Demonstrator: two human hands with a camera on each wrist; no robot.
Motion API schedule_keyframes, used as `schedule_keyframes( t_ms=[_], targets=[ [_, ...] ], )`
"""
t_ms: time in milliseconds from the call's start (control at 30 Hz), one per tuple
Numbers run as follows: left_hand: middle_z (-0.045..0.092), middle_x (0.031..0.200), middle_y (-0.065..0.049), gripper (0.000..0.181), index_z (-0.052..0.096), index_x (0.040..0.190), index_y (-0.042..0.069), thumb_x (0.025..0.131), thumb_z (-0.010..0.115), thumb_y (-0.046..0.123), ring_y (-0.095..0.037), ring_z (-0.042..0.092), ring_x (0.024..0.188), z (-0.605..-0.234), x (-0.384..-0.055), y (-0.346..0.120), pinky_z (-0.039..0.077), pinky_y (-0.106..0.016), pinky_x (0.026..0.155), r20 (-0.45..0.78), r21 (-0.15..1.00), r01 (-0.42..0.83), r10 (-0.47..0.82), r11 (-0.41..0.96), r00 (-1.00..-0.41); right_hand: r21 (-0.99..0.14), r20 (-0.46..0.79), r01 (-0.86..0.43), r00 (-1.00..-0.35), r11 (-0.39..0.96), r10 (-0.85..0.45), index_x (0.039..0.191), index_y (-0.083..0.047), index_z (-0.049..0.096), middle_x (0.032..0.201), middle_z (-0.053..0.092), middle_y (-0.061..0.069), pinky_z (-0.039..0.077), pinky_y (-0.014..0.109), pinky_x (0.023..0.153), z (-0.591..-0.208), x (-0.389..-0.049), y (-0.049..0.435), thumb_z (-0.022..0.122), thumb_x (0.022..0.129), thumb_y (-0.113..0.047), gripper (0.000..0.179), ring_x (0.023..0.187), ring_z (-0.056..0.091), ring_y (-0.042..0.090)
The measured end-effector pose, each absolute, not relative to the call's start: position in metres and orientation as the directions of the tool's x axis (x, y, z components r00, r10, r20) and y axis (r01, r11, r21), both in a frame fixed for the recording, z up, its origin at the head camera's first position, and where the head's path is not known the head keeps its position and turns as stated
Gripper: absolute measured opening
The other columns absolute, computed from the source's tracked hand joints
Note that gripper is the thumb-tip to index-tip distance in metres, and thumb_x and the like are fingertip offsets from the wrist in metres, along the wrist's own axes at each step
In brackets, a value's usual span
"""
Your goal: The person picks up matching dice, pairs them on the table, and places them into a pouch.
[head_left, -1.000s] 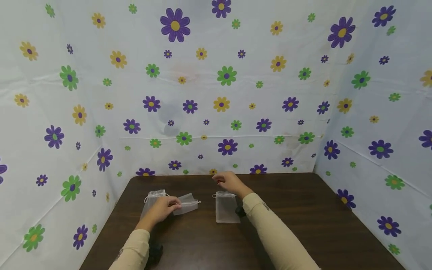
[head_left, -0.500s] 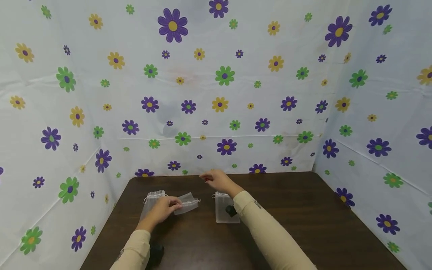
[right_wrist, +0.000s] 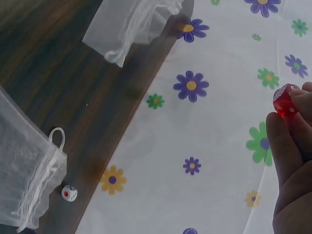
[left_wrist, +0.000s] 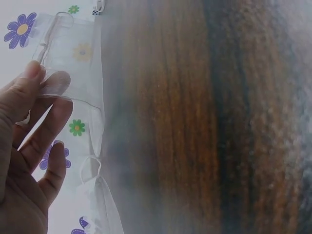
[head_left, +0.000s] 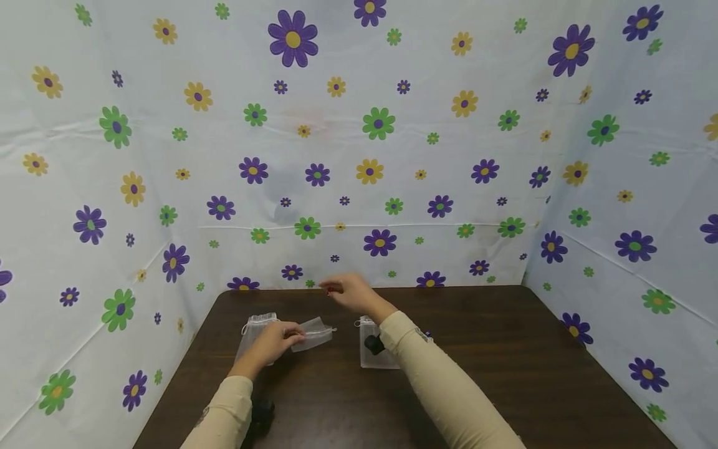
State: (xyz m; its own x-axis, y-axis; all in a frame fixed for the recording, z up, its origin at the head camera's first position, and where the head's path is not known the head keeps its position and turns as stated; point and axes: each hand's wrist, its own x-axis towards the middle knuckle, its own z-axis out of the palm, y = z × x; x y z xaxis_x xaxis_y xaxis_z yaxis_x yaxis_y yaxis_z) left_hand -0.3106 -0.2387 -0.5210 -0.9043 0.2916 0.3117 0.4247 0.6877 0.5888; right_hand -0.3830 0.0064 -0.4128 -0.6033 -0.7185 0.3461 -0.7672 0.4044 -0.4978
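Note:
My left hand (head_left: 280,340) pinches a sheer white drawstring bag (left_wrist: 87,53) between thumb and fingers, holding it up at the left of the table. Another drawstring bag (head_left: 252,327) lies behind and partly under that hand. Between the thumb and fingertips of my right hand (head_left: 350,292) is a red see-through die (right_wrist: 285,101) with white pips. This hand is raised near the table's far edge, to the right of the held bag. A third sheer bag (right_wrist: 29,165) lies flat below the right forearm, partly hidden by the sleeve.
A white die (right_wrist: 68,193) with a red pip sits on the dark wooden table (head_left: 505,362) by the third bag's drawstring end. Some small blue thing (head_left: 428,335) shows beside the right sleeve. Flowered white cloth (head_left: 370,143) hangs around the table's back and sides.
My right hand has moved left with the red die, from above the third bag towards the held one. The left hand keeps its place on its bag.

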Motion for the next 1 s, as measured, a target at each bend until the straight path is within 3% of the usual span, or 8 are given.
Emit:
schedule_keyframes(
  t_ms=[267,500,633,800,1000],
  targets=[
    [0.072,0.087,0.007,0.004,0.077,0.093,0.015,0.094,0.074,0.017,-0.006,0.059,0.074,-0.517,-0.311,-0.236,0.054,-0.03,0.071,0.312,0.581,0.425,0.293,0.694,-0.904,-0.47,0.325,-0.799,-0.551,0.374,-0.768,0.124,-0.003,0.07,0.116,0.073,0.012,0.054,0.027,0.09,-0.42,-0.377,-0.004,0.066,0.096,0.003,0.029,0.104,0.07,0.019],
    [0.073,0.088,0.007,0.005,0.077,0.093,0.015,0.094,0.072,0.013,-0.007,0.06,0.074,-0.515,-0.312,-0.234,0.054,-0.029,0.07,0.331,0.568,0.442,0.299,0.695,-0.895,-0.41,0.243,-0.827,-0.505,0.384,-0.828,0.125,-0.006,0.071,0.117,0.073,0.008,0.051,0.017,0.083,-0.439,-0.373,-0.014,0.066,0.096,0.002,0.03,0.097,0.068,0.01],
    [0.074,0.09,0.007,0.007,0.077,0.094,0.015,0.095,0.071,0.011,-0.007,0.063,0.077,-0.517,-0.312,-0.235,0.055,-0.029,0.073,0.33,0.562,0.446,0.306,0.696,-0.893,-0.423,0.224,-0.809,-0.53,0.408,-0.818,0.125,-0.007,0.071,0.12,0.073,0.006,0.052,0.018,0.082,-0.448,-0.371,-0.014,0.065,0.098,0.0,0.029,0.097,0.069,0.008],
    [0.074,0.091,0.005,0.008,0.077,0.095,0.014,0.095,0.07,0.009,-0.009,0.066,0.08,-0.516,-0.312,-0.236,0.056,-0.031,0.075,0.34,0.569,0.456,0.31,0.684,-0.888,-0.45,0.218,-0.767,-0.591,0.458,-0.776,0.126,-0.011,0.071,0.123,0.072,0.002,0.052,0.023,0.091,-0.445,-0.371,-0.013,0.063,0.1,-0.004,0.028,0.11,0.067,0.009],
    [0.074,0.09,0.006,0.007,0.077,0.095,0.014,0.096,0.07,0.011,-0.008,0.063,0.079,-0.513,-0.311,-0.238,0.055,-0.029,0.074,0.326,0.595,0.435,0.291,0.676,-0.899,-0.438,0.201,-0.768,-0.59,0.467,-0.782,0.126,-0.009,0.071,0.123,0.072,0.006,0.053,0.025,0.09,-0.445,-0.375,-0.012,0.063,0.099,-0.004,0.028,0.107,0.068,0.012]
  ],
)
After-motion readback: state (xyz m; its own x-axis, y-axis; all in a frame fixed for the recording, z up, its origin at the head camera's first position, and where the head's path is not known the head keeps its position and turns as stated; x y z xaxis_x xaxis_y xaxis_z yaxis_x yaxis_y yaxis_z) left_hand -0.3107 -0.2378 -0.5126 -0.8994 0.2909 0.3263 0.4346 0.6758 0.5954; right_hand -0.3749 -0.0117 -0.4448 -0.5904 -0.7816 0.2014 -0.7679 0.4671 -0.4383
